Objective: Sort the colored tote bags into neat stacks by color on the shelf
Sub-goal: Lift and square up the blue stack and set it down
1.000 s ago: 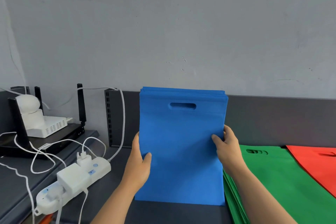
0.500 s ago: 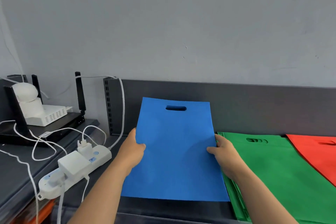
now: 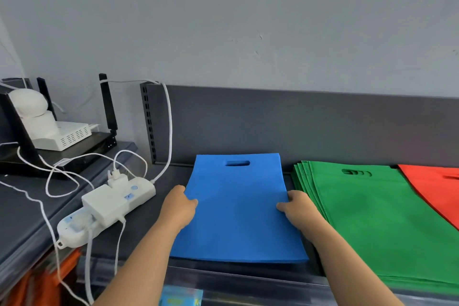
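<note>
A stack of blue tote bags (image 3: 237,208) lies flat on the dark shelf (image 3: 159,206), its handle cut-out toward the back panel. My left hand (image 3: 180,206) grips its left edge, thumb on top. My right hand (image 3: 296,208) grips its right edge the same way. Right beside it lies a stack of green tote bags (image 3: 372,221), its edges slightly fanned. A red tote bag stack (image 3: 437,189) overlaps the green stack's far right corner.
A white power strip (image 3: 104,206) with plugs and looping white cables lies left of the blue stack. Behind it sit a white device (image 3: 59,134) and a black router with antennas (image 3: 108,104). A dark back panel (image 3: 298,126) closes the shelf.
The blue stack stood upright on its bottom edge a second ago. Both hands tipped it back and laid it flat on the shelf, keeping hold of its sides.
</note>
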The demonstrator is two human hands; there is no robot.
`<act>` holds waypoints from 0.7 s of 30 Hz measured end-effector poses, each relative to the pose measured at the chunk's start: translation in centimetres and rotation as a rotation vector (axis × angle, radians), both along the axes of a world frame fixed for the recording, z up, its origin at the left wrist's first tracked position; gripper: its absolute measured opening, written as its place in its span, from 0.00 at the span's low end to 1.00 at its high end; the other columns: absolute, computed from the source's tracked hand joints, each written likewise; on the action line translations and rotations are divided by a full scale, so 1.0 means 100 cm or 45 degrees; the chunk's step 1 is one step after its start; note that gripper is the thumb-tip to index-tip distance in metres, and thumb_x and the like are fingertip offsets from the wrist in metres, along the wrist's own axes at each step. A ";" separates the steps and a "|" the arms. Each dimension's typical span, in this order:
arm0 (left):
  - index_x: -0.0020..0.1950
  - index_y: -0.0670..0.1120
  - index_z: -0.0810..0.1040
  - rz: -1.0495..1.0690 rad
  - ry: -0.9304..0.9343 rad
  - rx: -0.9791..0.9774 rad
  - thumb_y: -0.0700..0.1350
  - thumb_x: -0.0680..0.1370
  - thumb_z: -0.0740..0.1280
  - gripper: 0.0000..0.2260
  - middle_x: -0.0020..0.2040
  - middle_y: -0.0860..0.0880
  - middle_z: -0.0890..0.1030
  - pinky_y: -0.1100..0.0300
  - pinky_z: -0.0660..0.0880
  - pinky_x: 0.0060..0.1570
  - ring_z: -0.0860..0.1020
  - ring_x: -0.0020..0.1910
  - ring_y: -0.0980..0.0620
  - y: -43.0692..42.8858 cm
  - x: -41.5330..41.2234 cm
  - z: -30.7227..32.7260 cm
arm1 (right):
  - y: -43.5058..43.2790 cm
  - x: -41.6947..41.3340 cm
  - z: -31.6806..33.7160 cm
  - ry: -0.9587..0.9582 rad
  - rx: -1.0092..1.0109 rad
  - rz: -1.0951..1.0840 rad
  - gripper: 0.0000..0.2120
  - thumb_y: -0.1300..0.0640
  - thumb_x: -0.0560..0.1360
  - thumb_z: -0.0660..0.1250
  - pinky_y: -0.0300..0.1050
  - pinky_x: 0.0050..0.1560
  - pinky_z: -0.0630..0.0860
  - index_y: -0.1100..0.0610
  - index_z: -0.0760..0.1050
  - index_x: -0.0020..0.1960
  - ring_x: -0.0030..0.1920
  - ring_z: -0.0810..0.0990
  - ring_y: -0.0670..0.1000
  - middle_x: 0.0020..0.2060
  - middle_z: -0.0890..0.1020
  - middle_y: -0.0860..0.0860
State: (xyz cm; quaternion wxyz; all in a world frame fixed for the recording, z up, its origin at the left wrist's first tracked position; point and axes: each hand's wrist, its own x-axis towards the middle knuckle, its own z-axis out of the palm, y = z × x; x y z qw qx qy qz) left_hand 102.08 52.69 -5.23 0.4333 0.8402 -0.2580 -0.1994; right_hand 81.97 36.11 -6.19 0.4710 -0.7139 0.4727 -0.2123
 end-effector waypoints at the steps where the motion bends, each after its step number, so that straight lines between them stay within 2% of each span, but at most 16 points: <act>1: 0.57 0.38 0.71 0.005 -0.024 0.004 0.40 0.78 0.62 0.09 0.42 0.43 0.73 0.59 0.63 0.29 0.68 0.35 0.49 0.001 0.000 -0.002 | 0.001 0.000 -0.001 0.035 -0.048 0.002 0.07 0.64 0.75 0.62 0.46 0.41 0.78 0.64 0.75 0.52 0.41 0.81 0.54 0.45 0.82 0.56; 4: 0.49 0.42 0.70 0.003 -0.107 0.033 0.41 0.79 0.62 0.03 0.41 0.45 0.72 0.60 0.64 0.28 0.69 0.34 0.50 0.003 -0.002 -0.003 | 0.004 -0.002 -0.005 0.156 -0.201 0.027 0.08 0.59 0.75 0.64 0.44 0.39 0.76 0.62 0.74 0.52 0.43 0.80 0.54 0.45 0.80 0.55; 6: 0.46 0.46 0.66 -0.010 -0.154 0.060 0.42 0.79 0.61 0.05 0.39 0.48 0.71 0.61 0.63 0.27 0.69 0.32 0.51 0.005 -0.005 -0.004 | 0.006 -0.004 -0.007 0.212 -0.252 0.042 0.08 0.57 0.76 0.64 0.42 0.34 0.72 0.61 0.74 0.52 0.43 0.79 0.54 0.46 0.79 0.55; 8: 0.47 0.43 0.67 -0.014 -0.192 0.069 0.42 0.79 0.62 0.05 0.37 0.48 0.70 0.62 0.61 0.25 0.67 0.30 0.52 0.007 -0.007 -0.005 | 0.008 -0.004 -0.009 0.230 -0.284 0.045 0.08 0.56 0.76 0.63 0.41 0.33 0.68 0.61 0.73 0.52 0.42 0.77 0.55 0.47 0.78 0.57; 12: 0.41 0.43 0.64 -0.008 -0.211 0.083 0.41 0.77 0.63 0.09 0.37 0.47 0.70 0.61 0.61 0.27 0.66 0.30 0.52 0.010 -0.005 -0.008 | 0.014 -0.007 -0.009 0.161 -0.331 0.063 0.08 0.57 0.77 0.62 0.40 0.32 0.70 0.60 0.74 0.53 0.42 0.78 0.53 0.46 0.79 0.54; 18: 0.45 0.41 0.68 0.012 -0.304 0.138 0.43 0.78 0.63 0.07 0.38 0.46 0.72 0.60 0.62 0.27 0.68 0.32 0.51 0.009 0.001 -0.011 | 0.017 -0.003 -0.008 0.202 -0.391 0.098 0.08 0.57 0.77 0.61 0.40 0.31 0.68 0.59 0.75 0.52 0.35 0.74 0.50 0.40 0.78 0.54; 21: 0.49 0.42 0.69 -0.008 -0.321 0.146 0.44 0.78 0.63 0.06 0.42 0.46 0.76 0.60 0.64 0.28 0.73 0.36 0.50 0.010 -0.001 -0.010 | 0.017 -0.002 -0.008 0.185 -0.388 0.095 0.08 0.57 0.77 0.61 0.38 0.29 0.67 0.60 0.74 0.53 0.33 0.73 0.49 0.37 0.76 0.51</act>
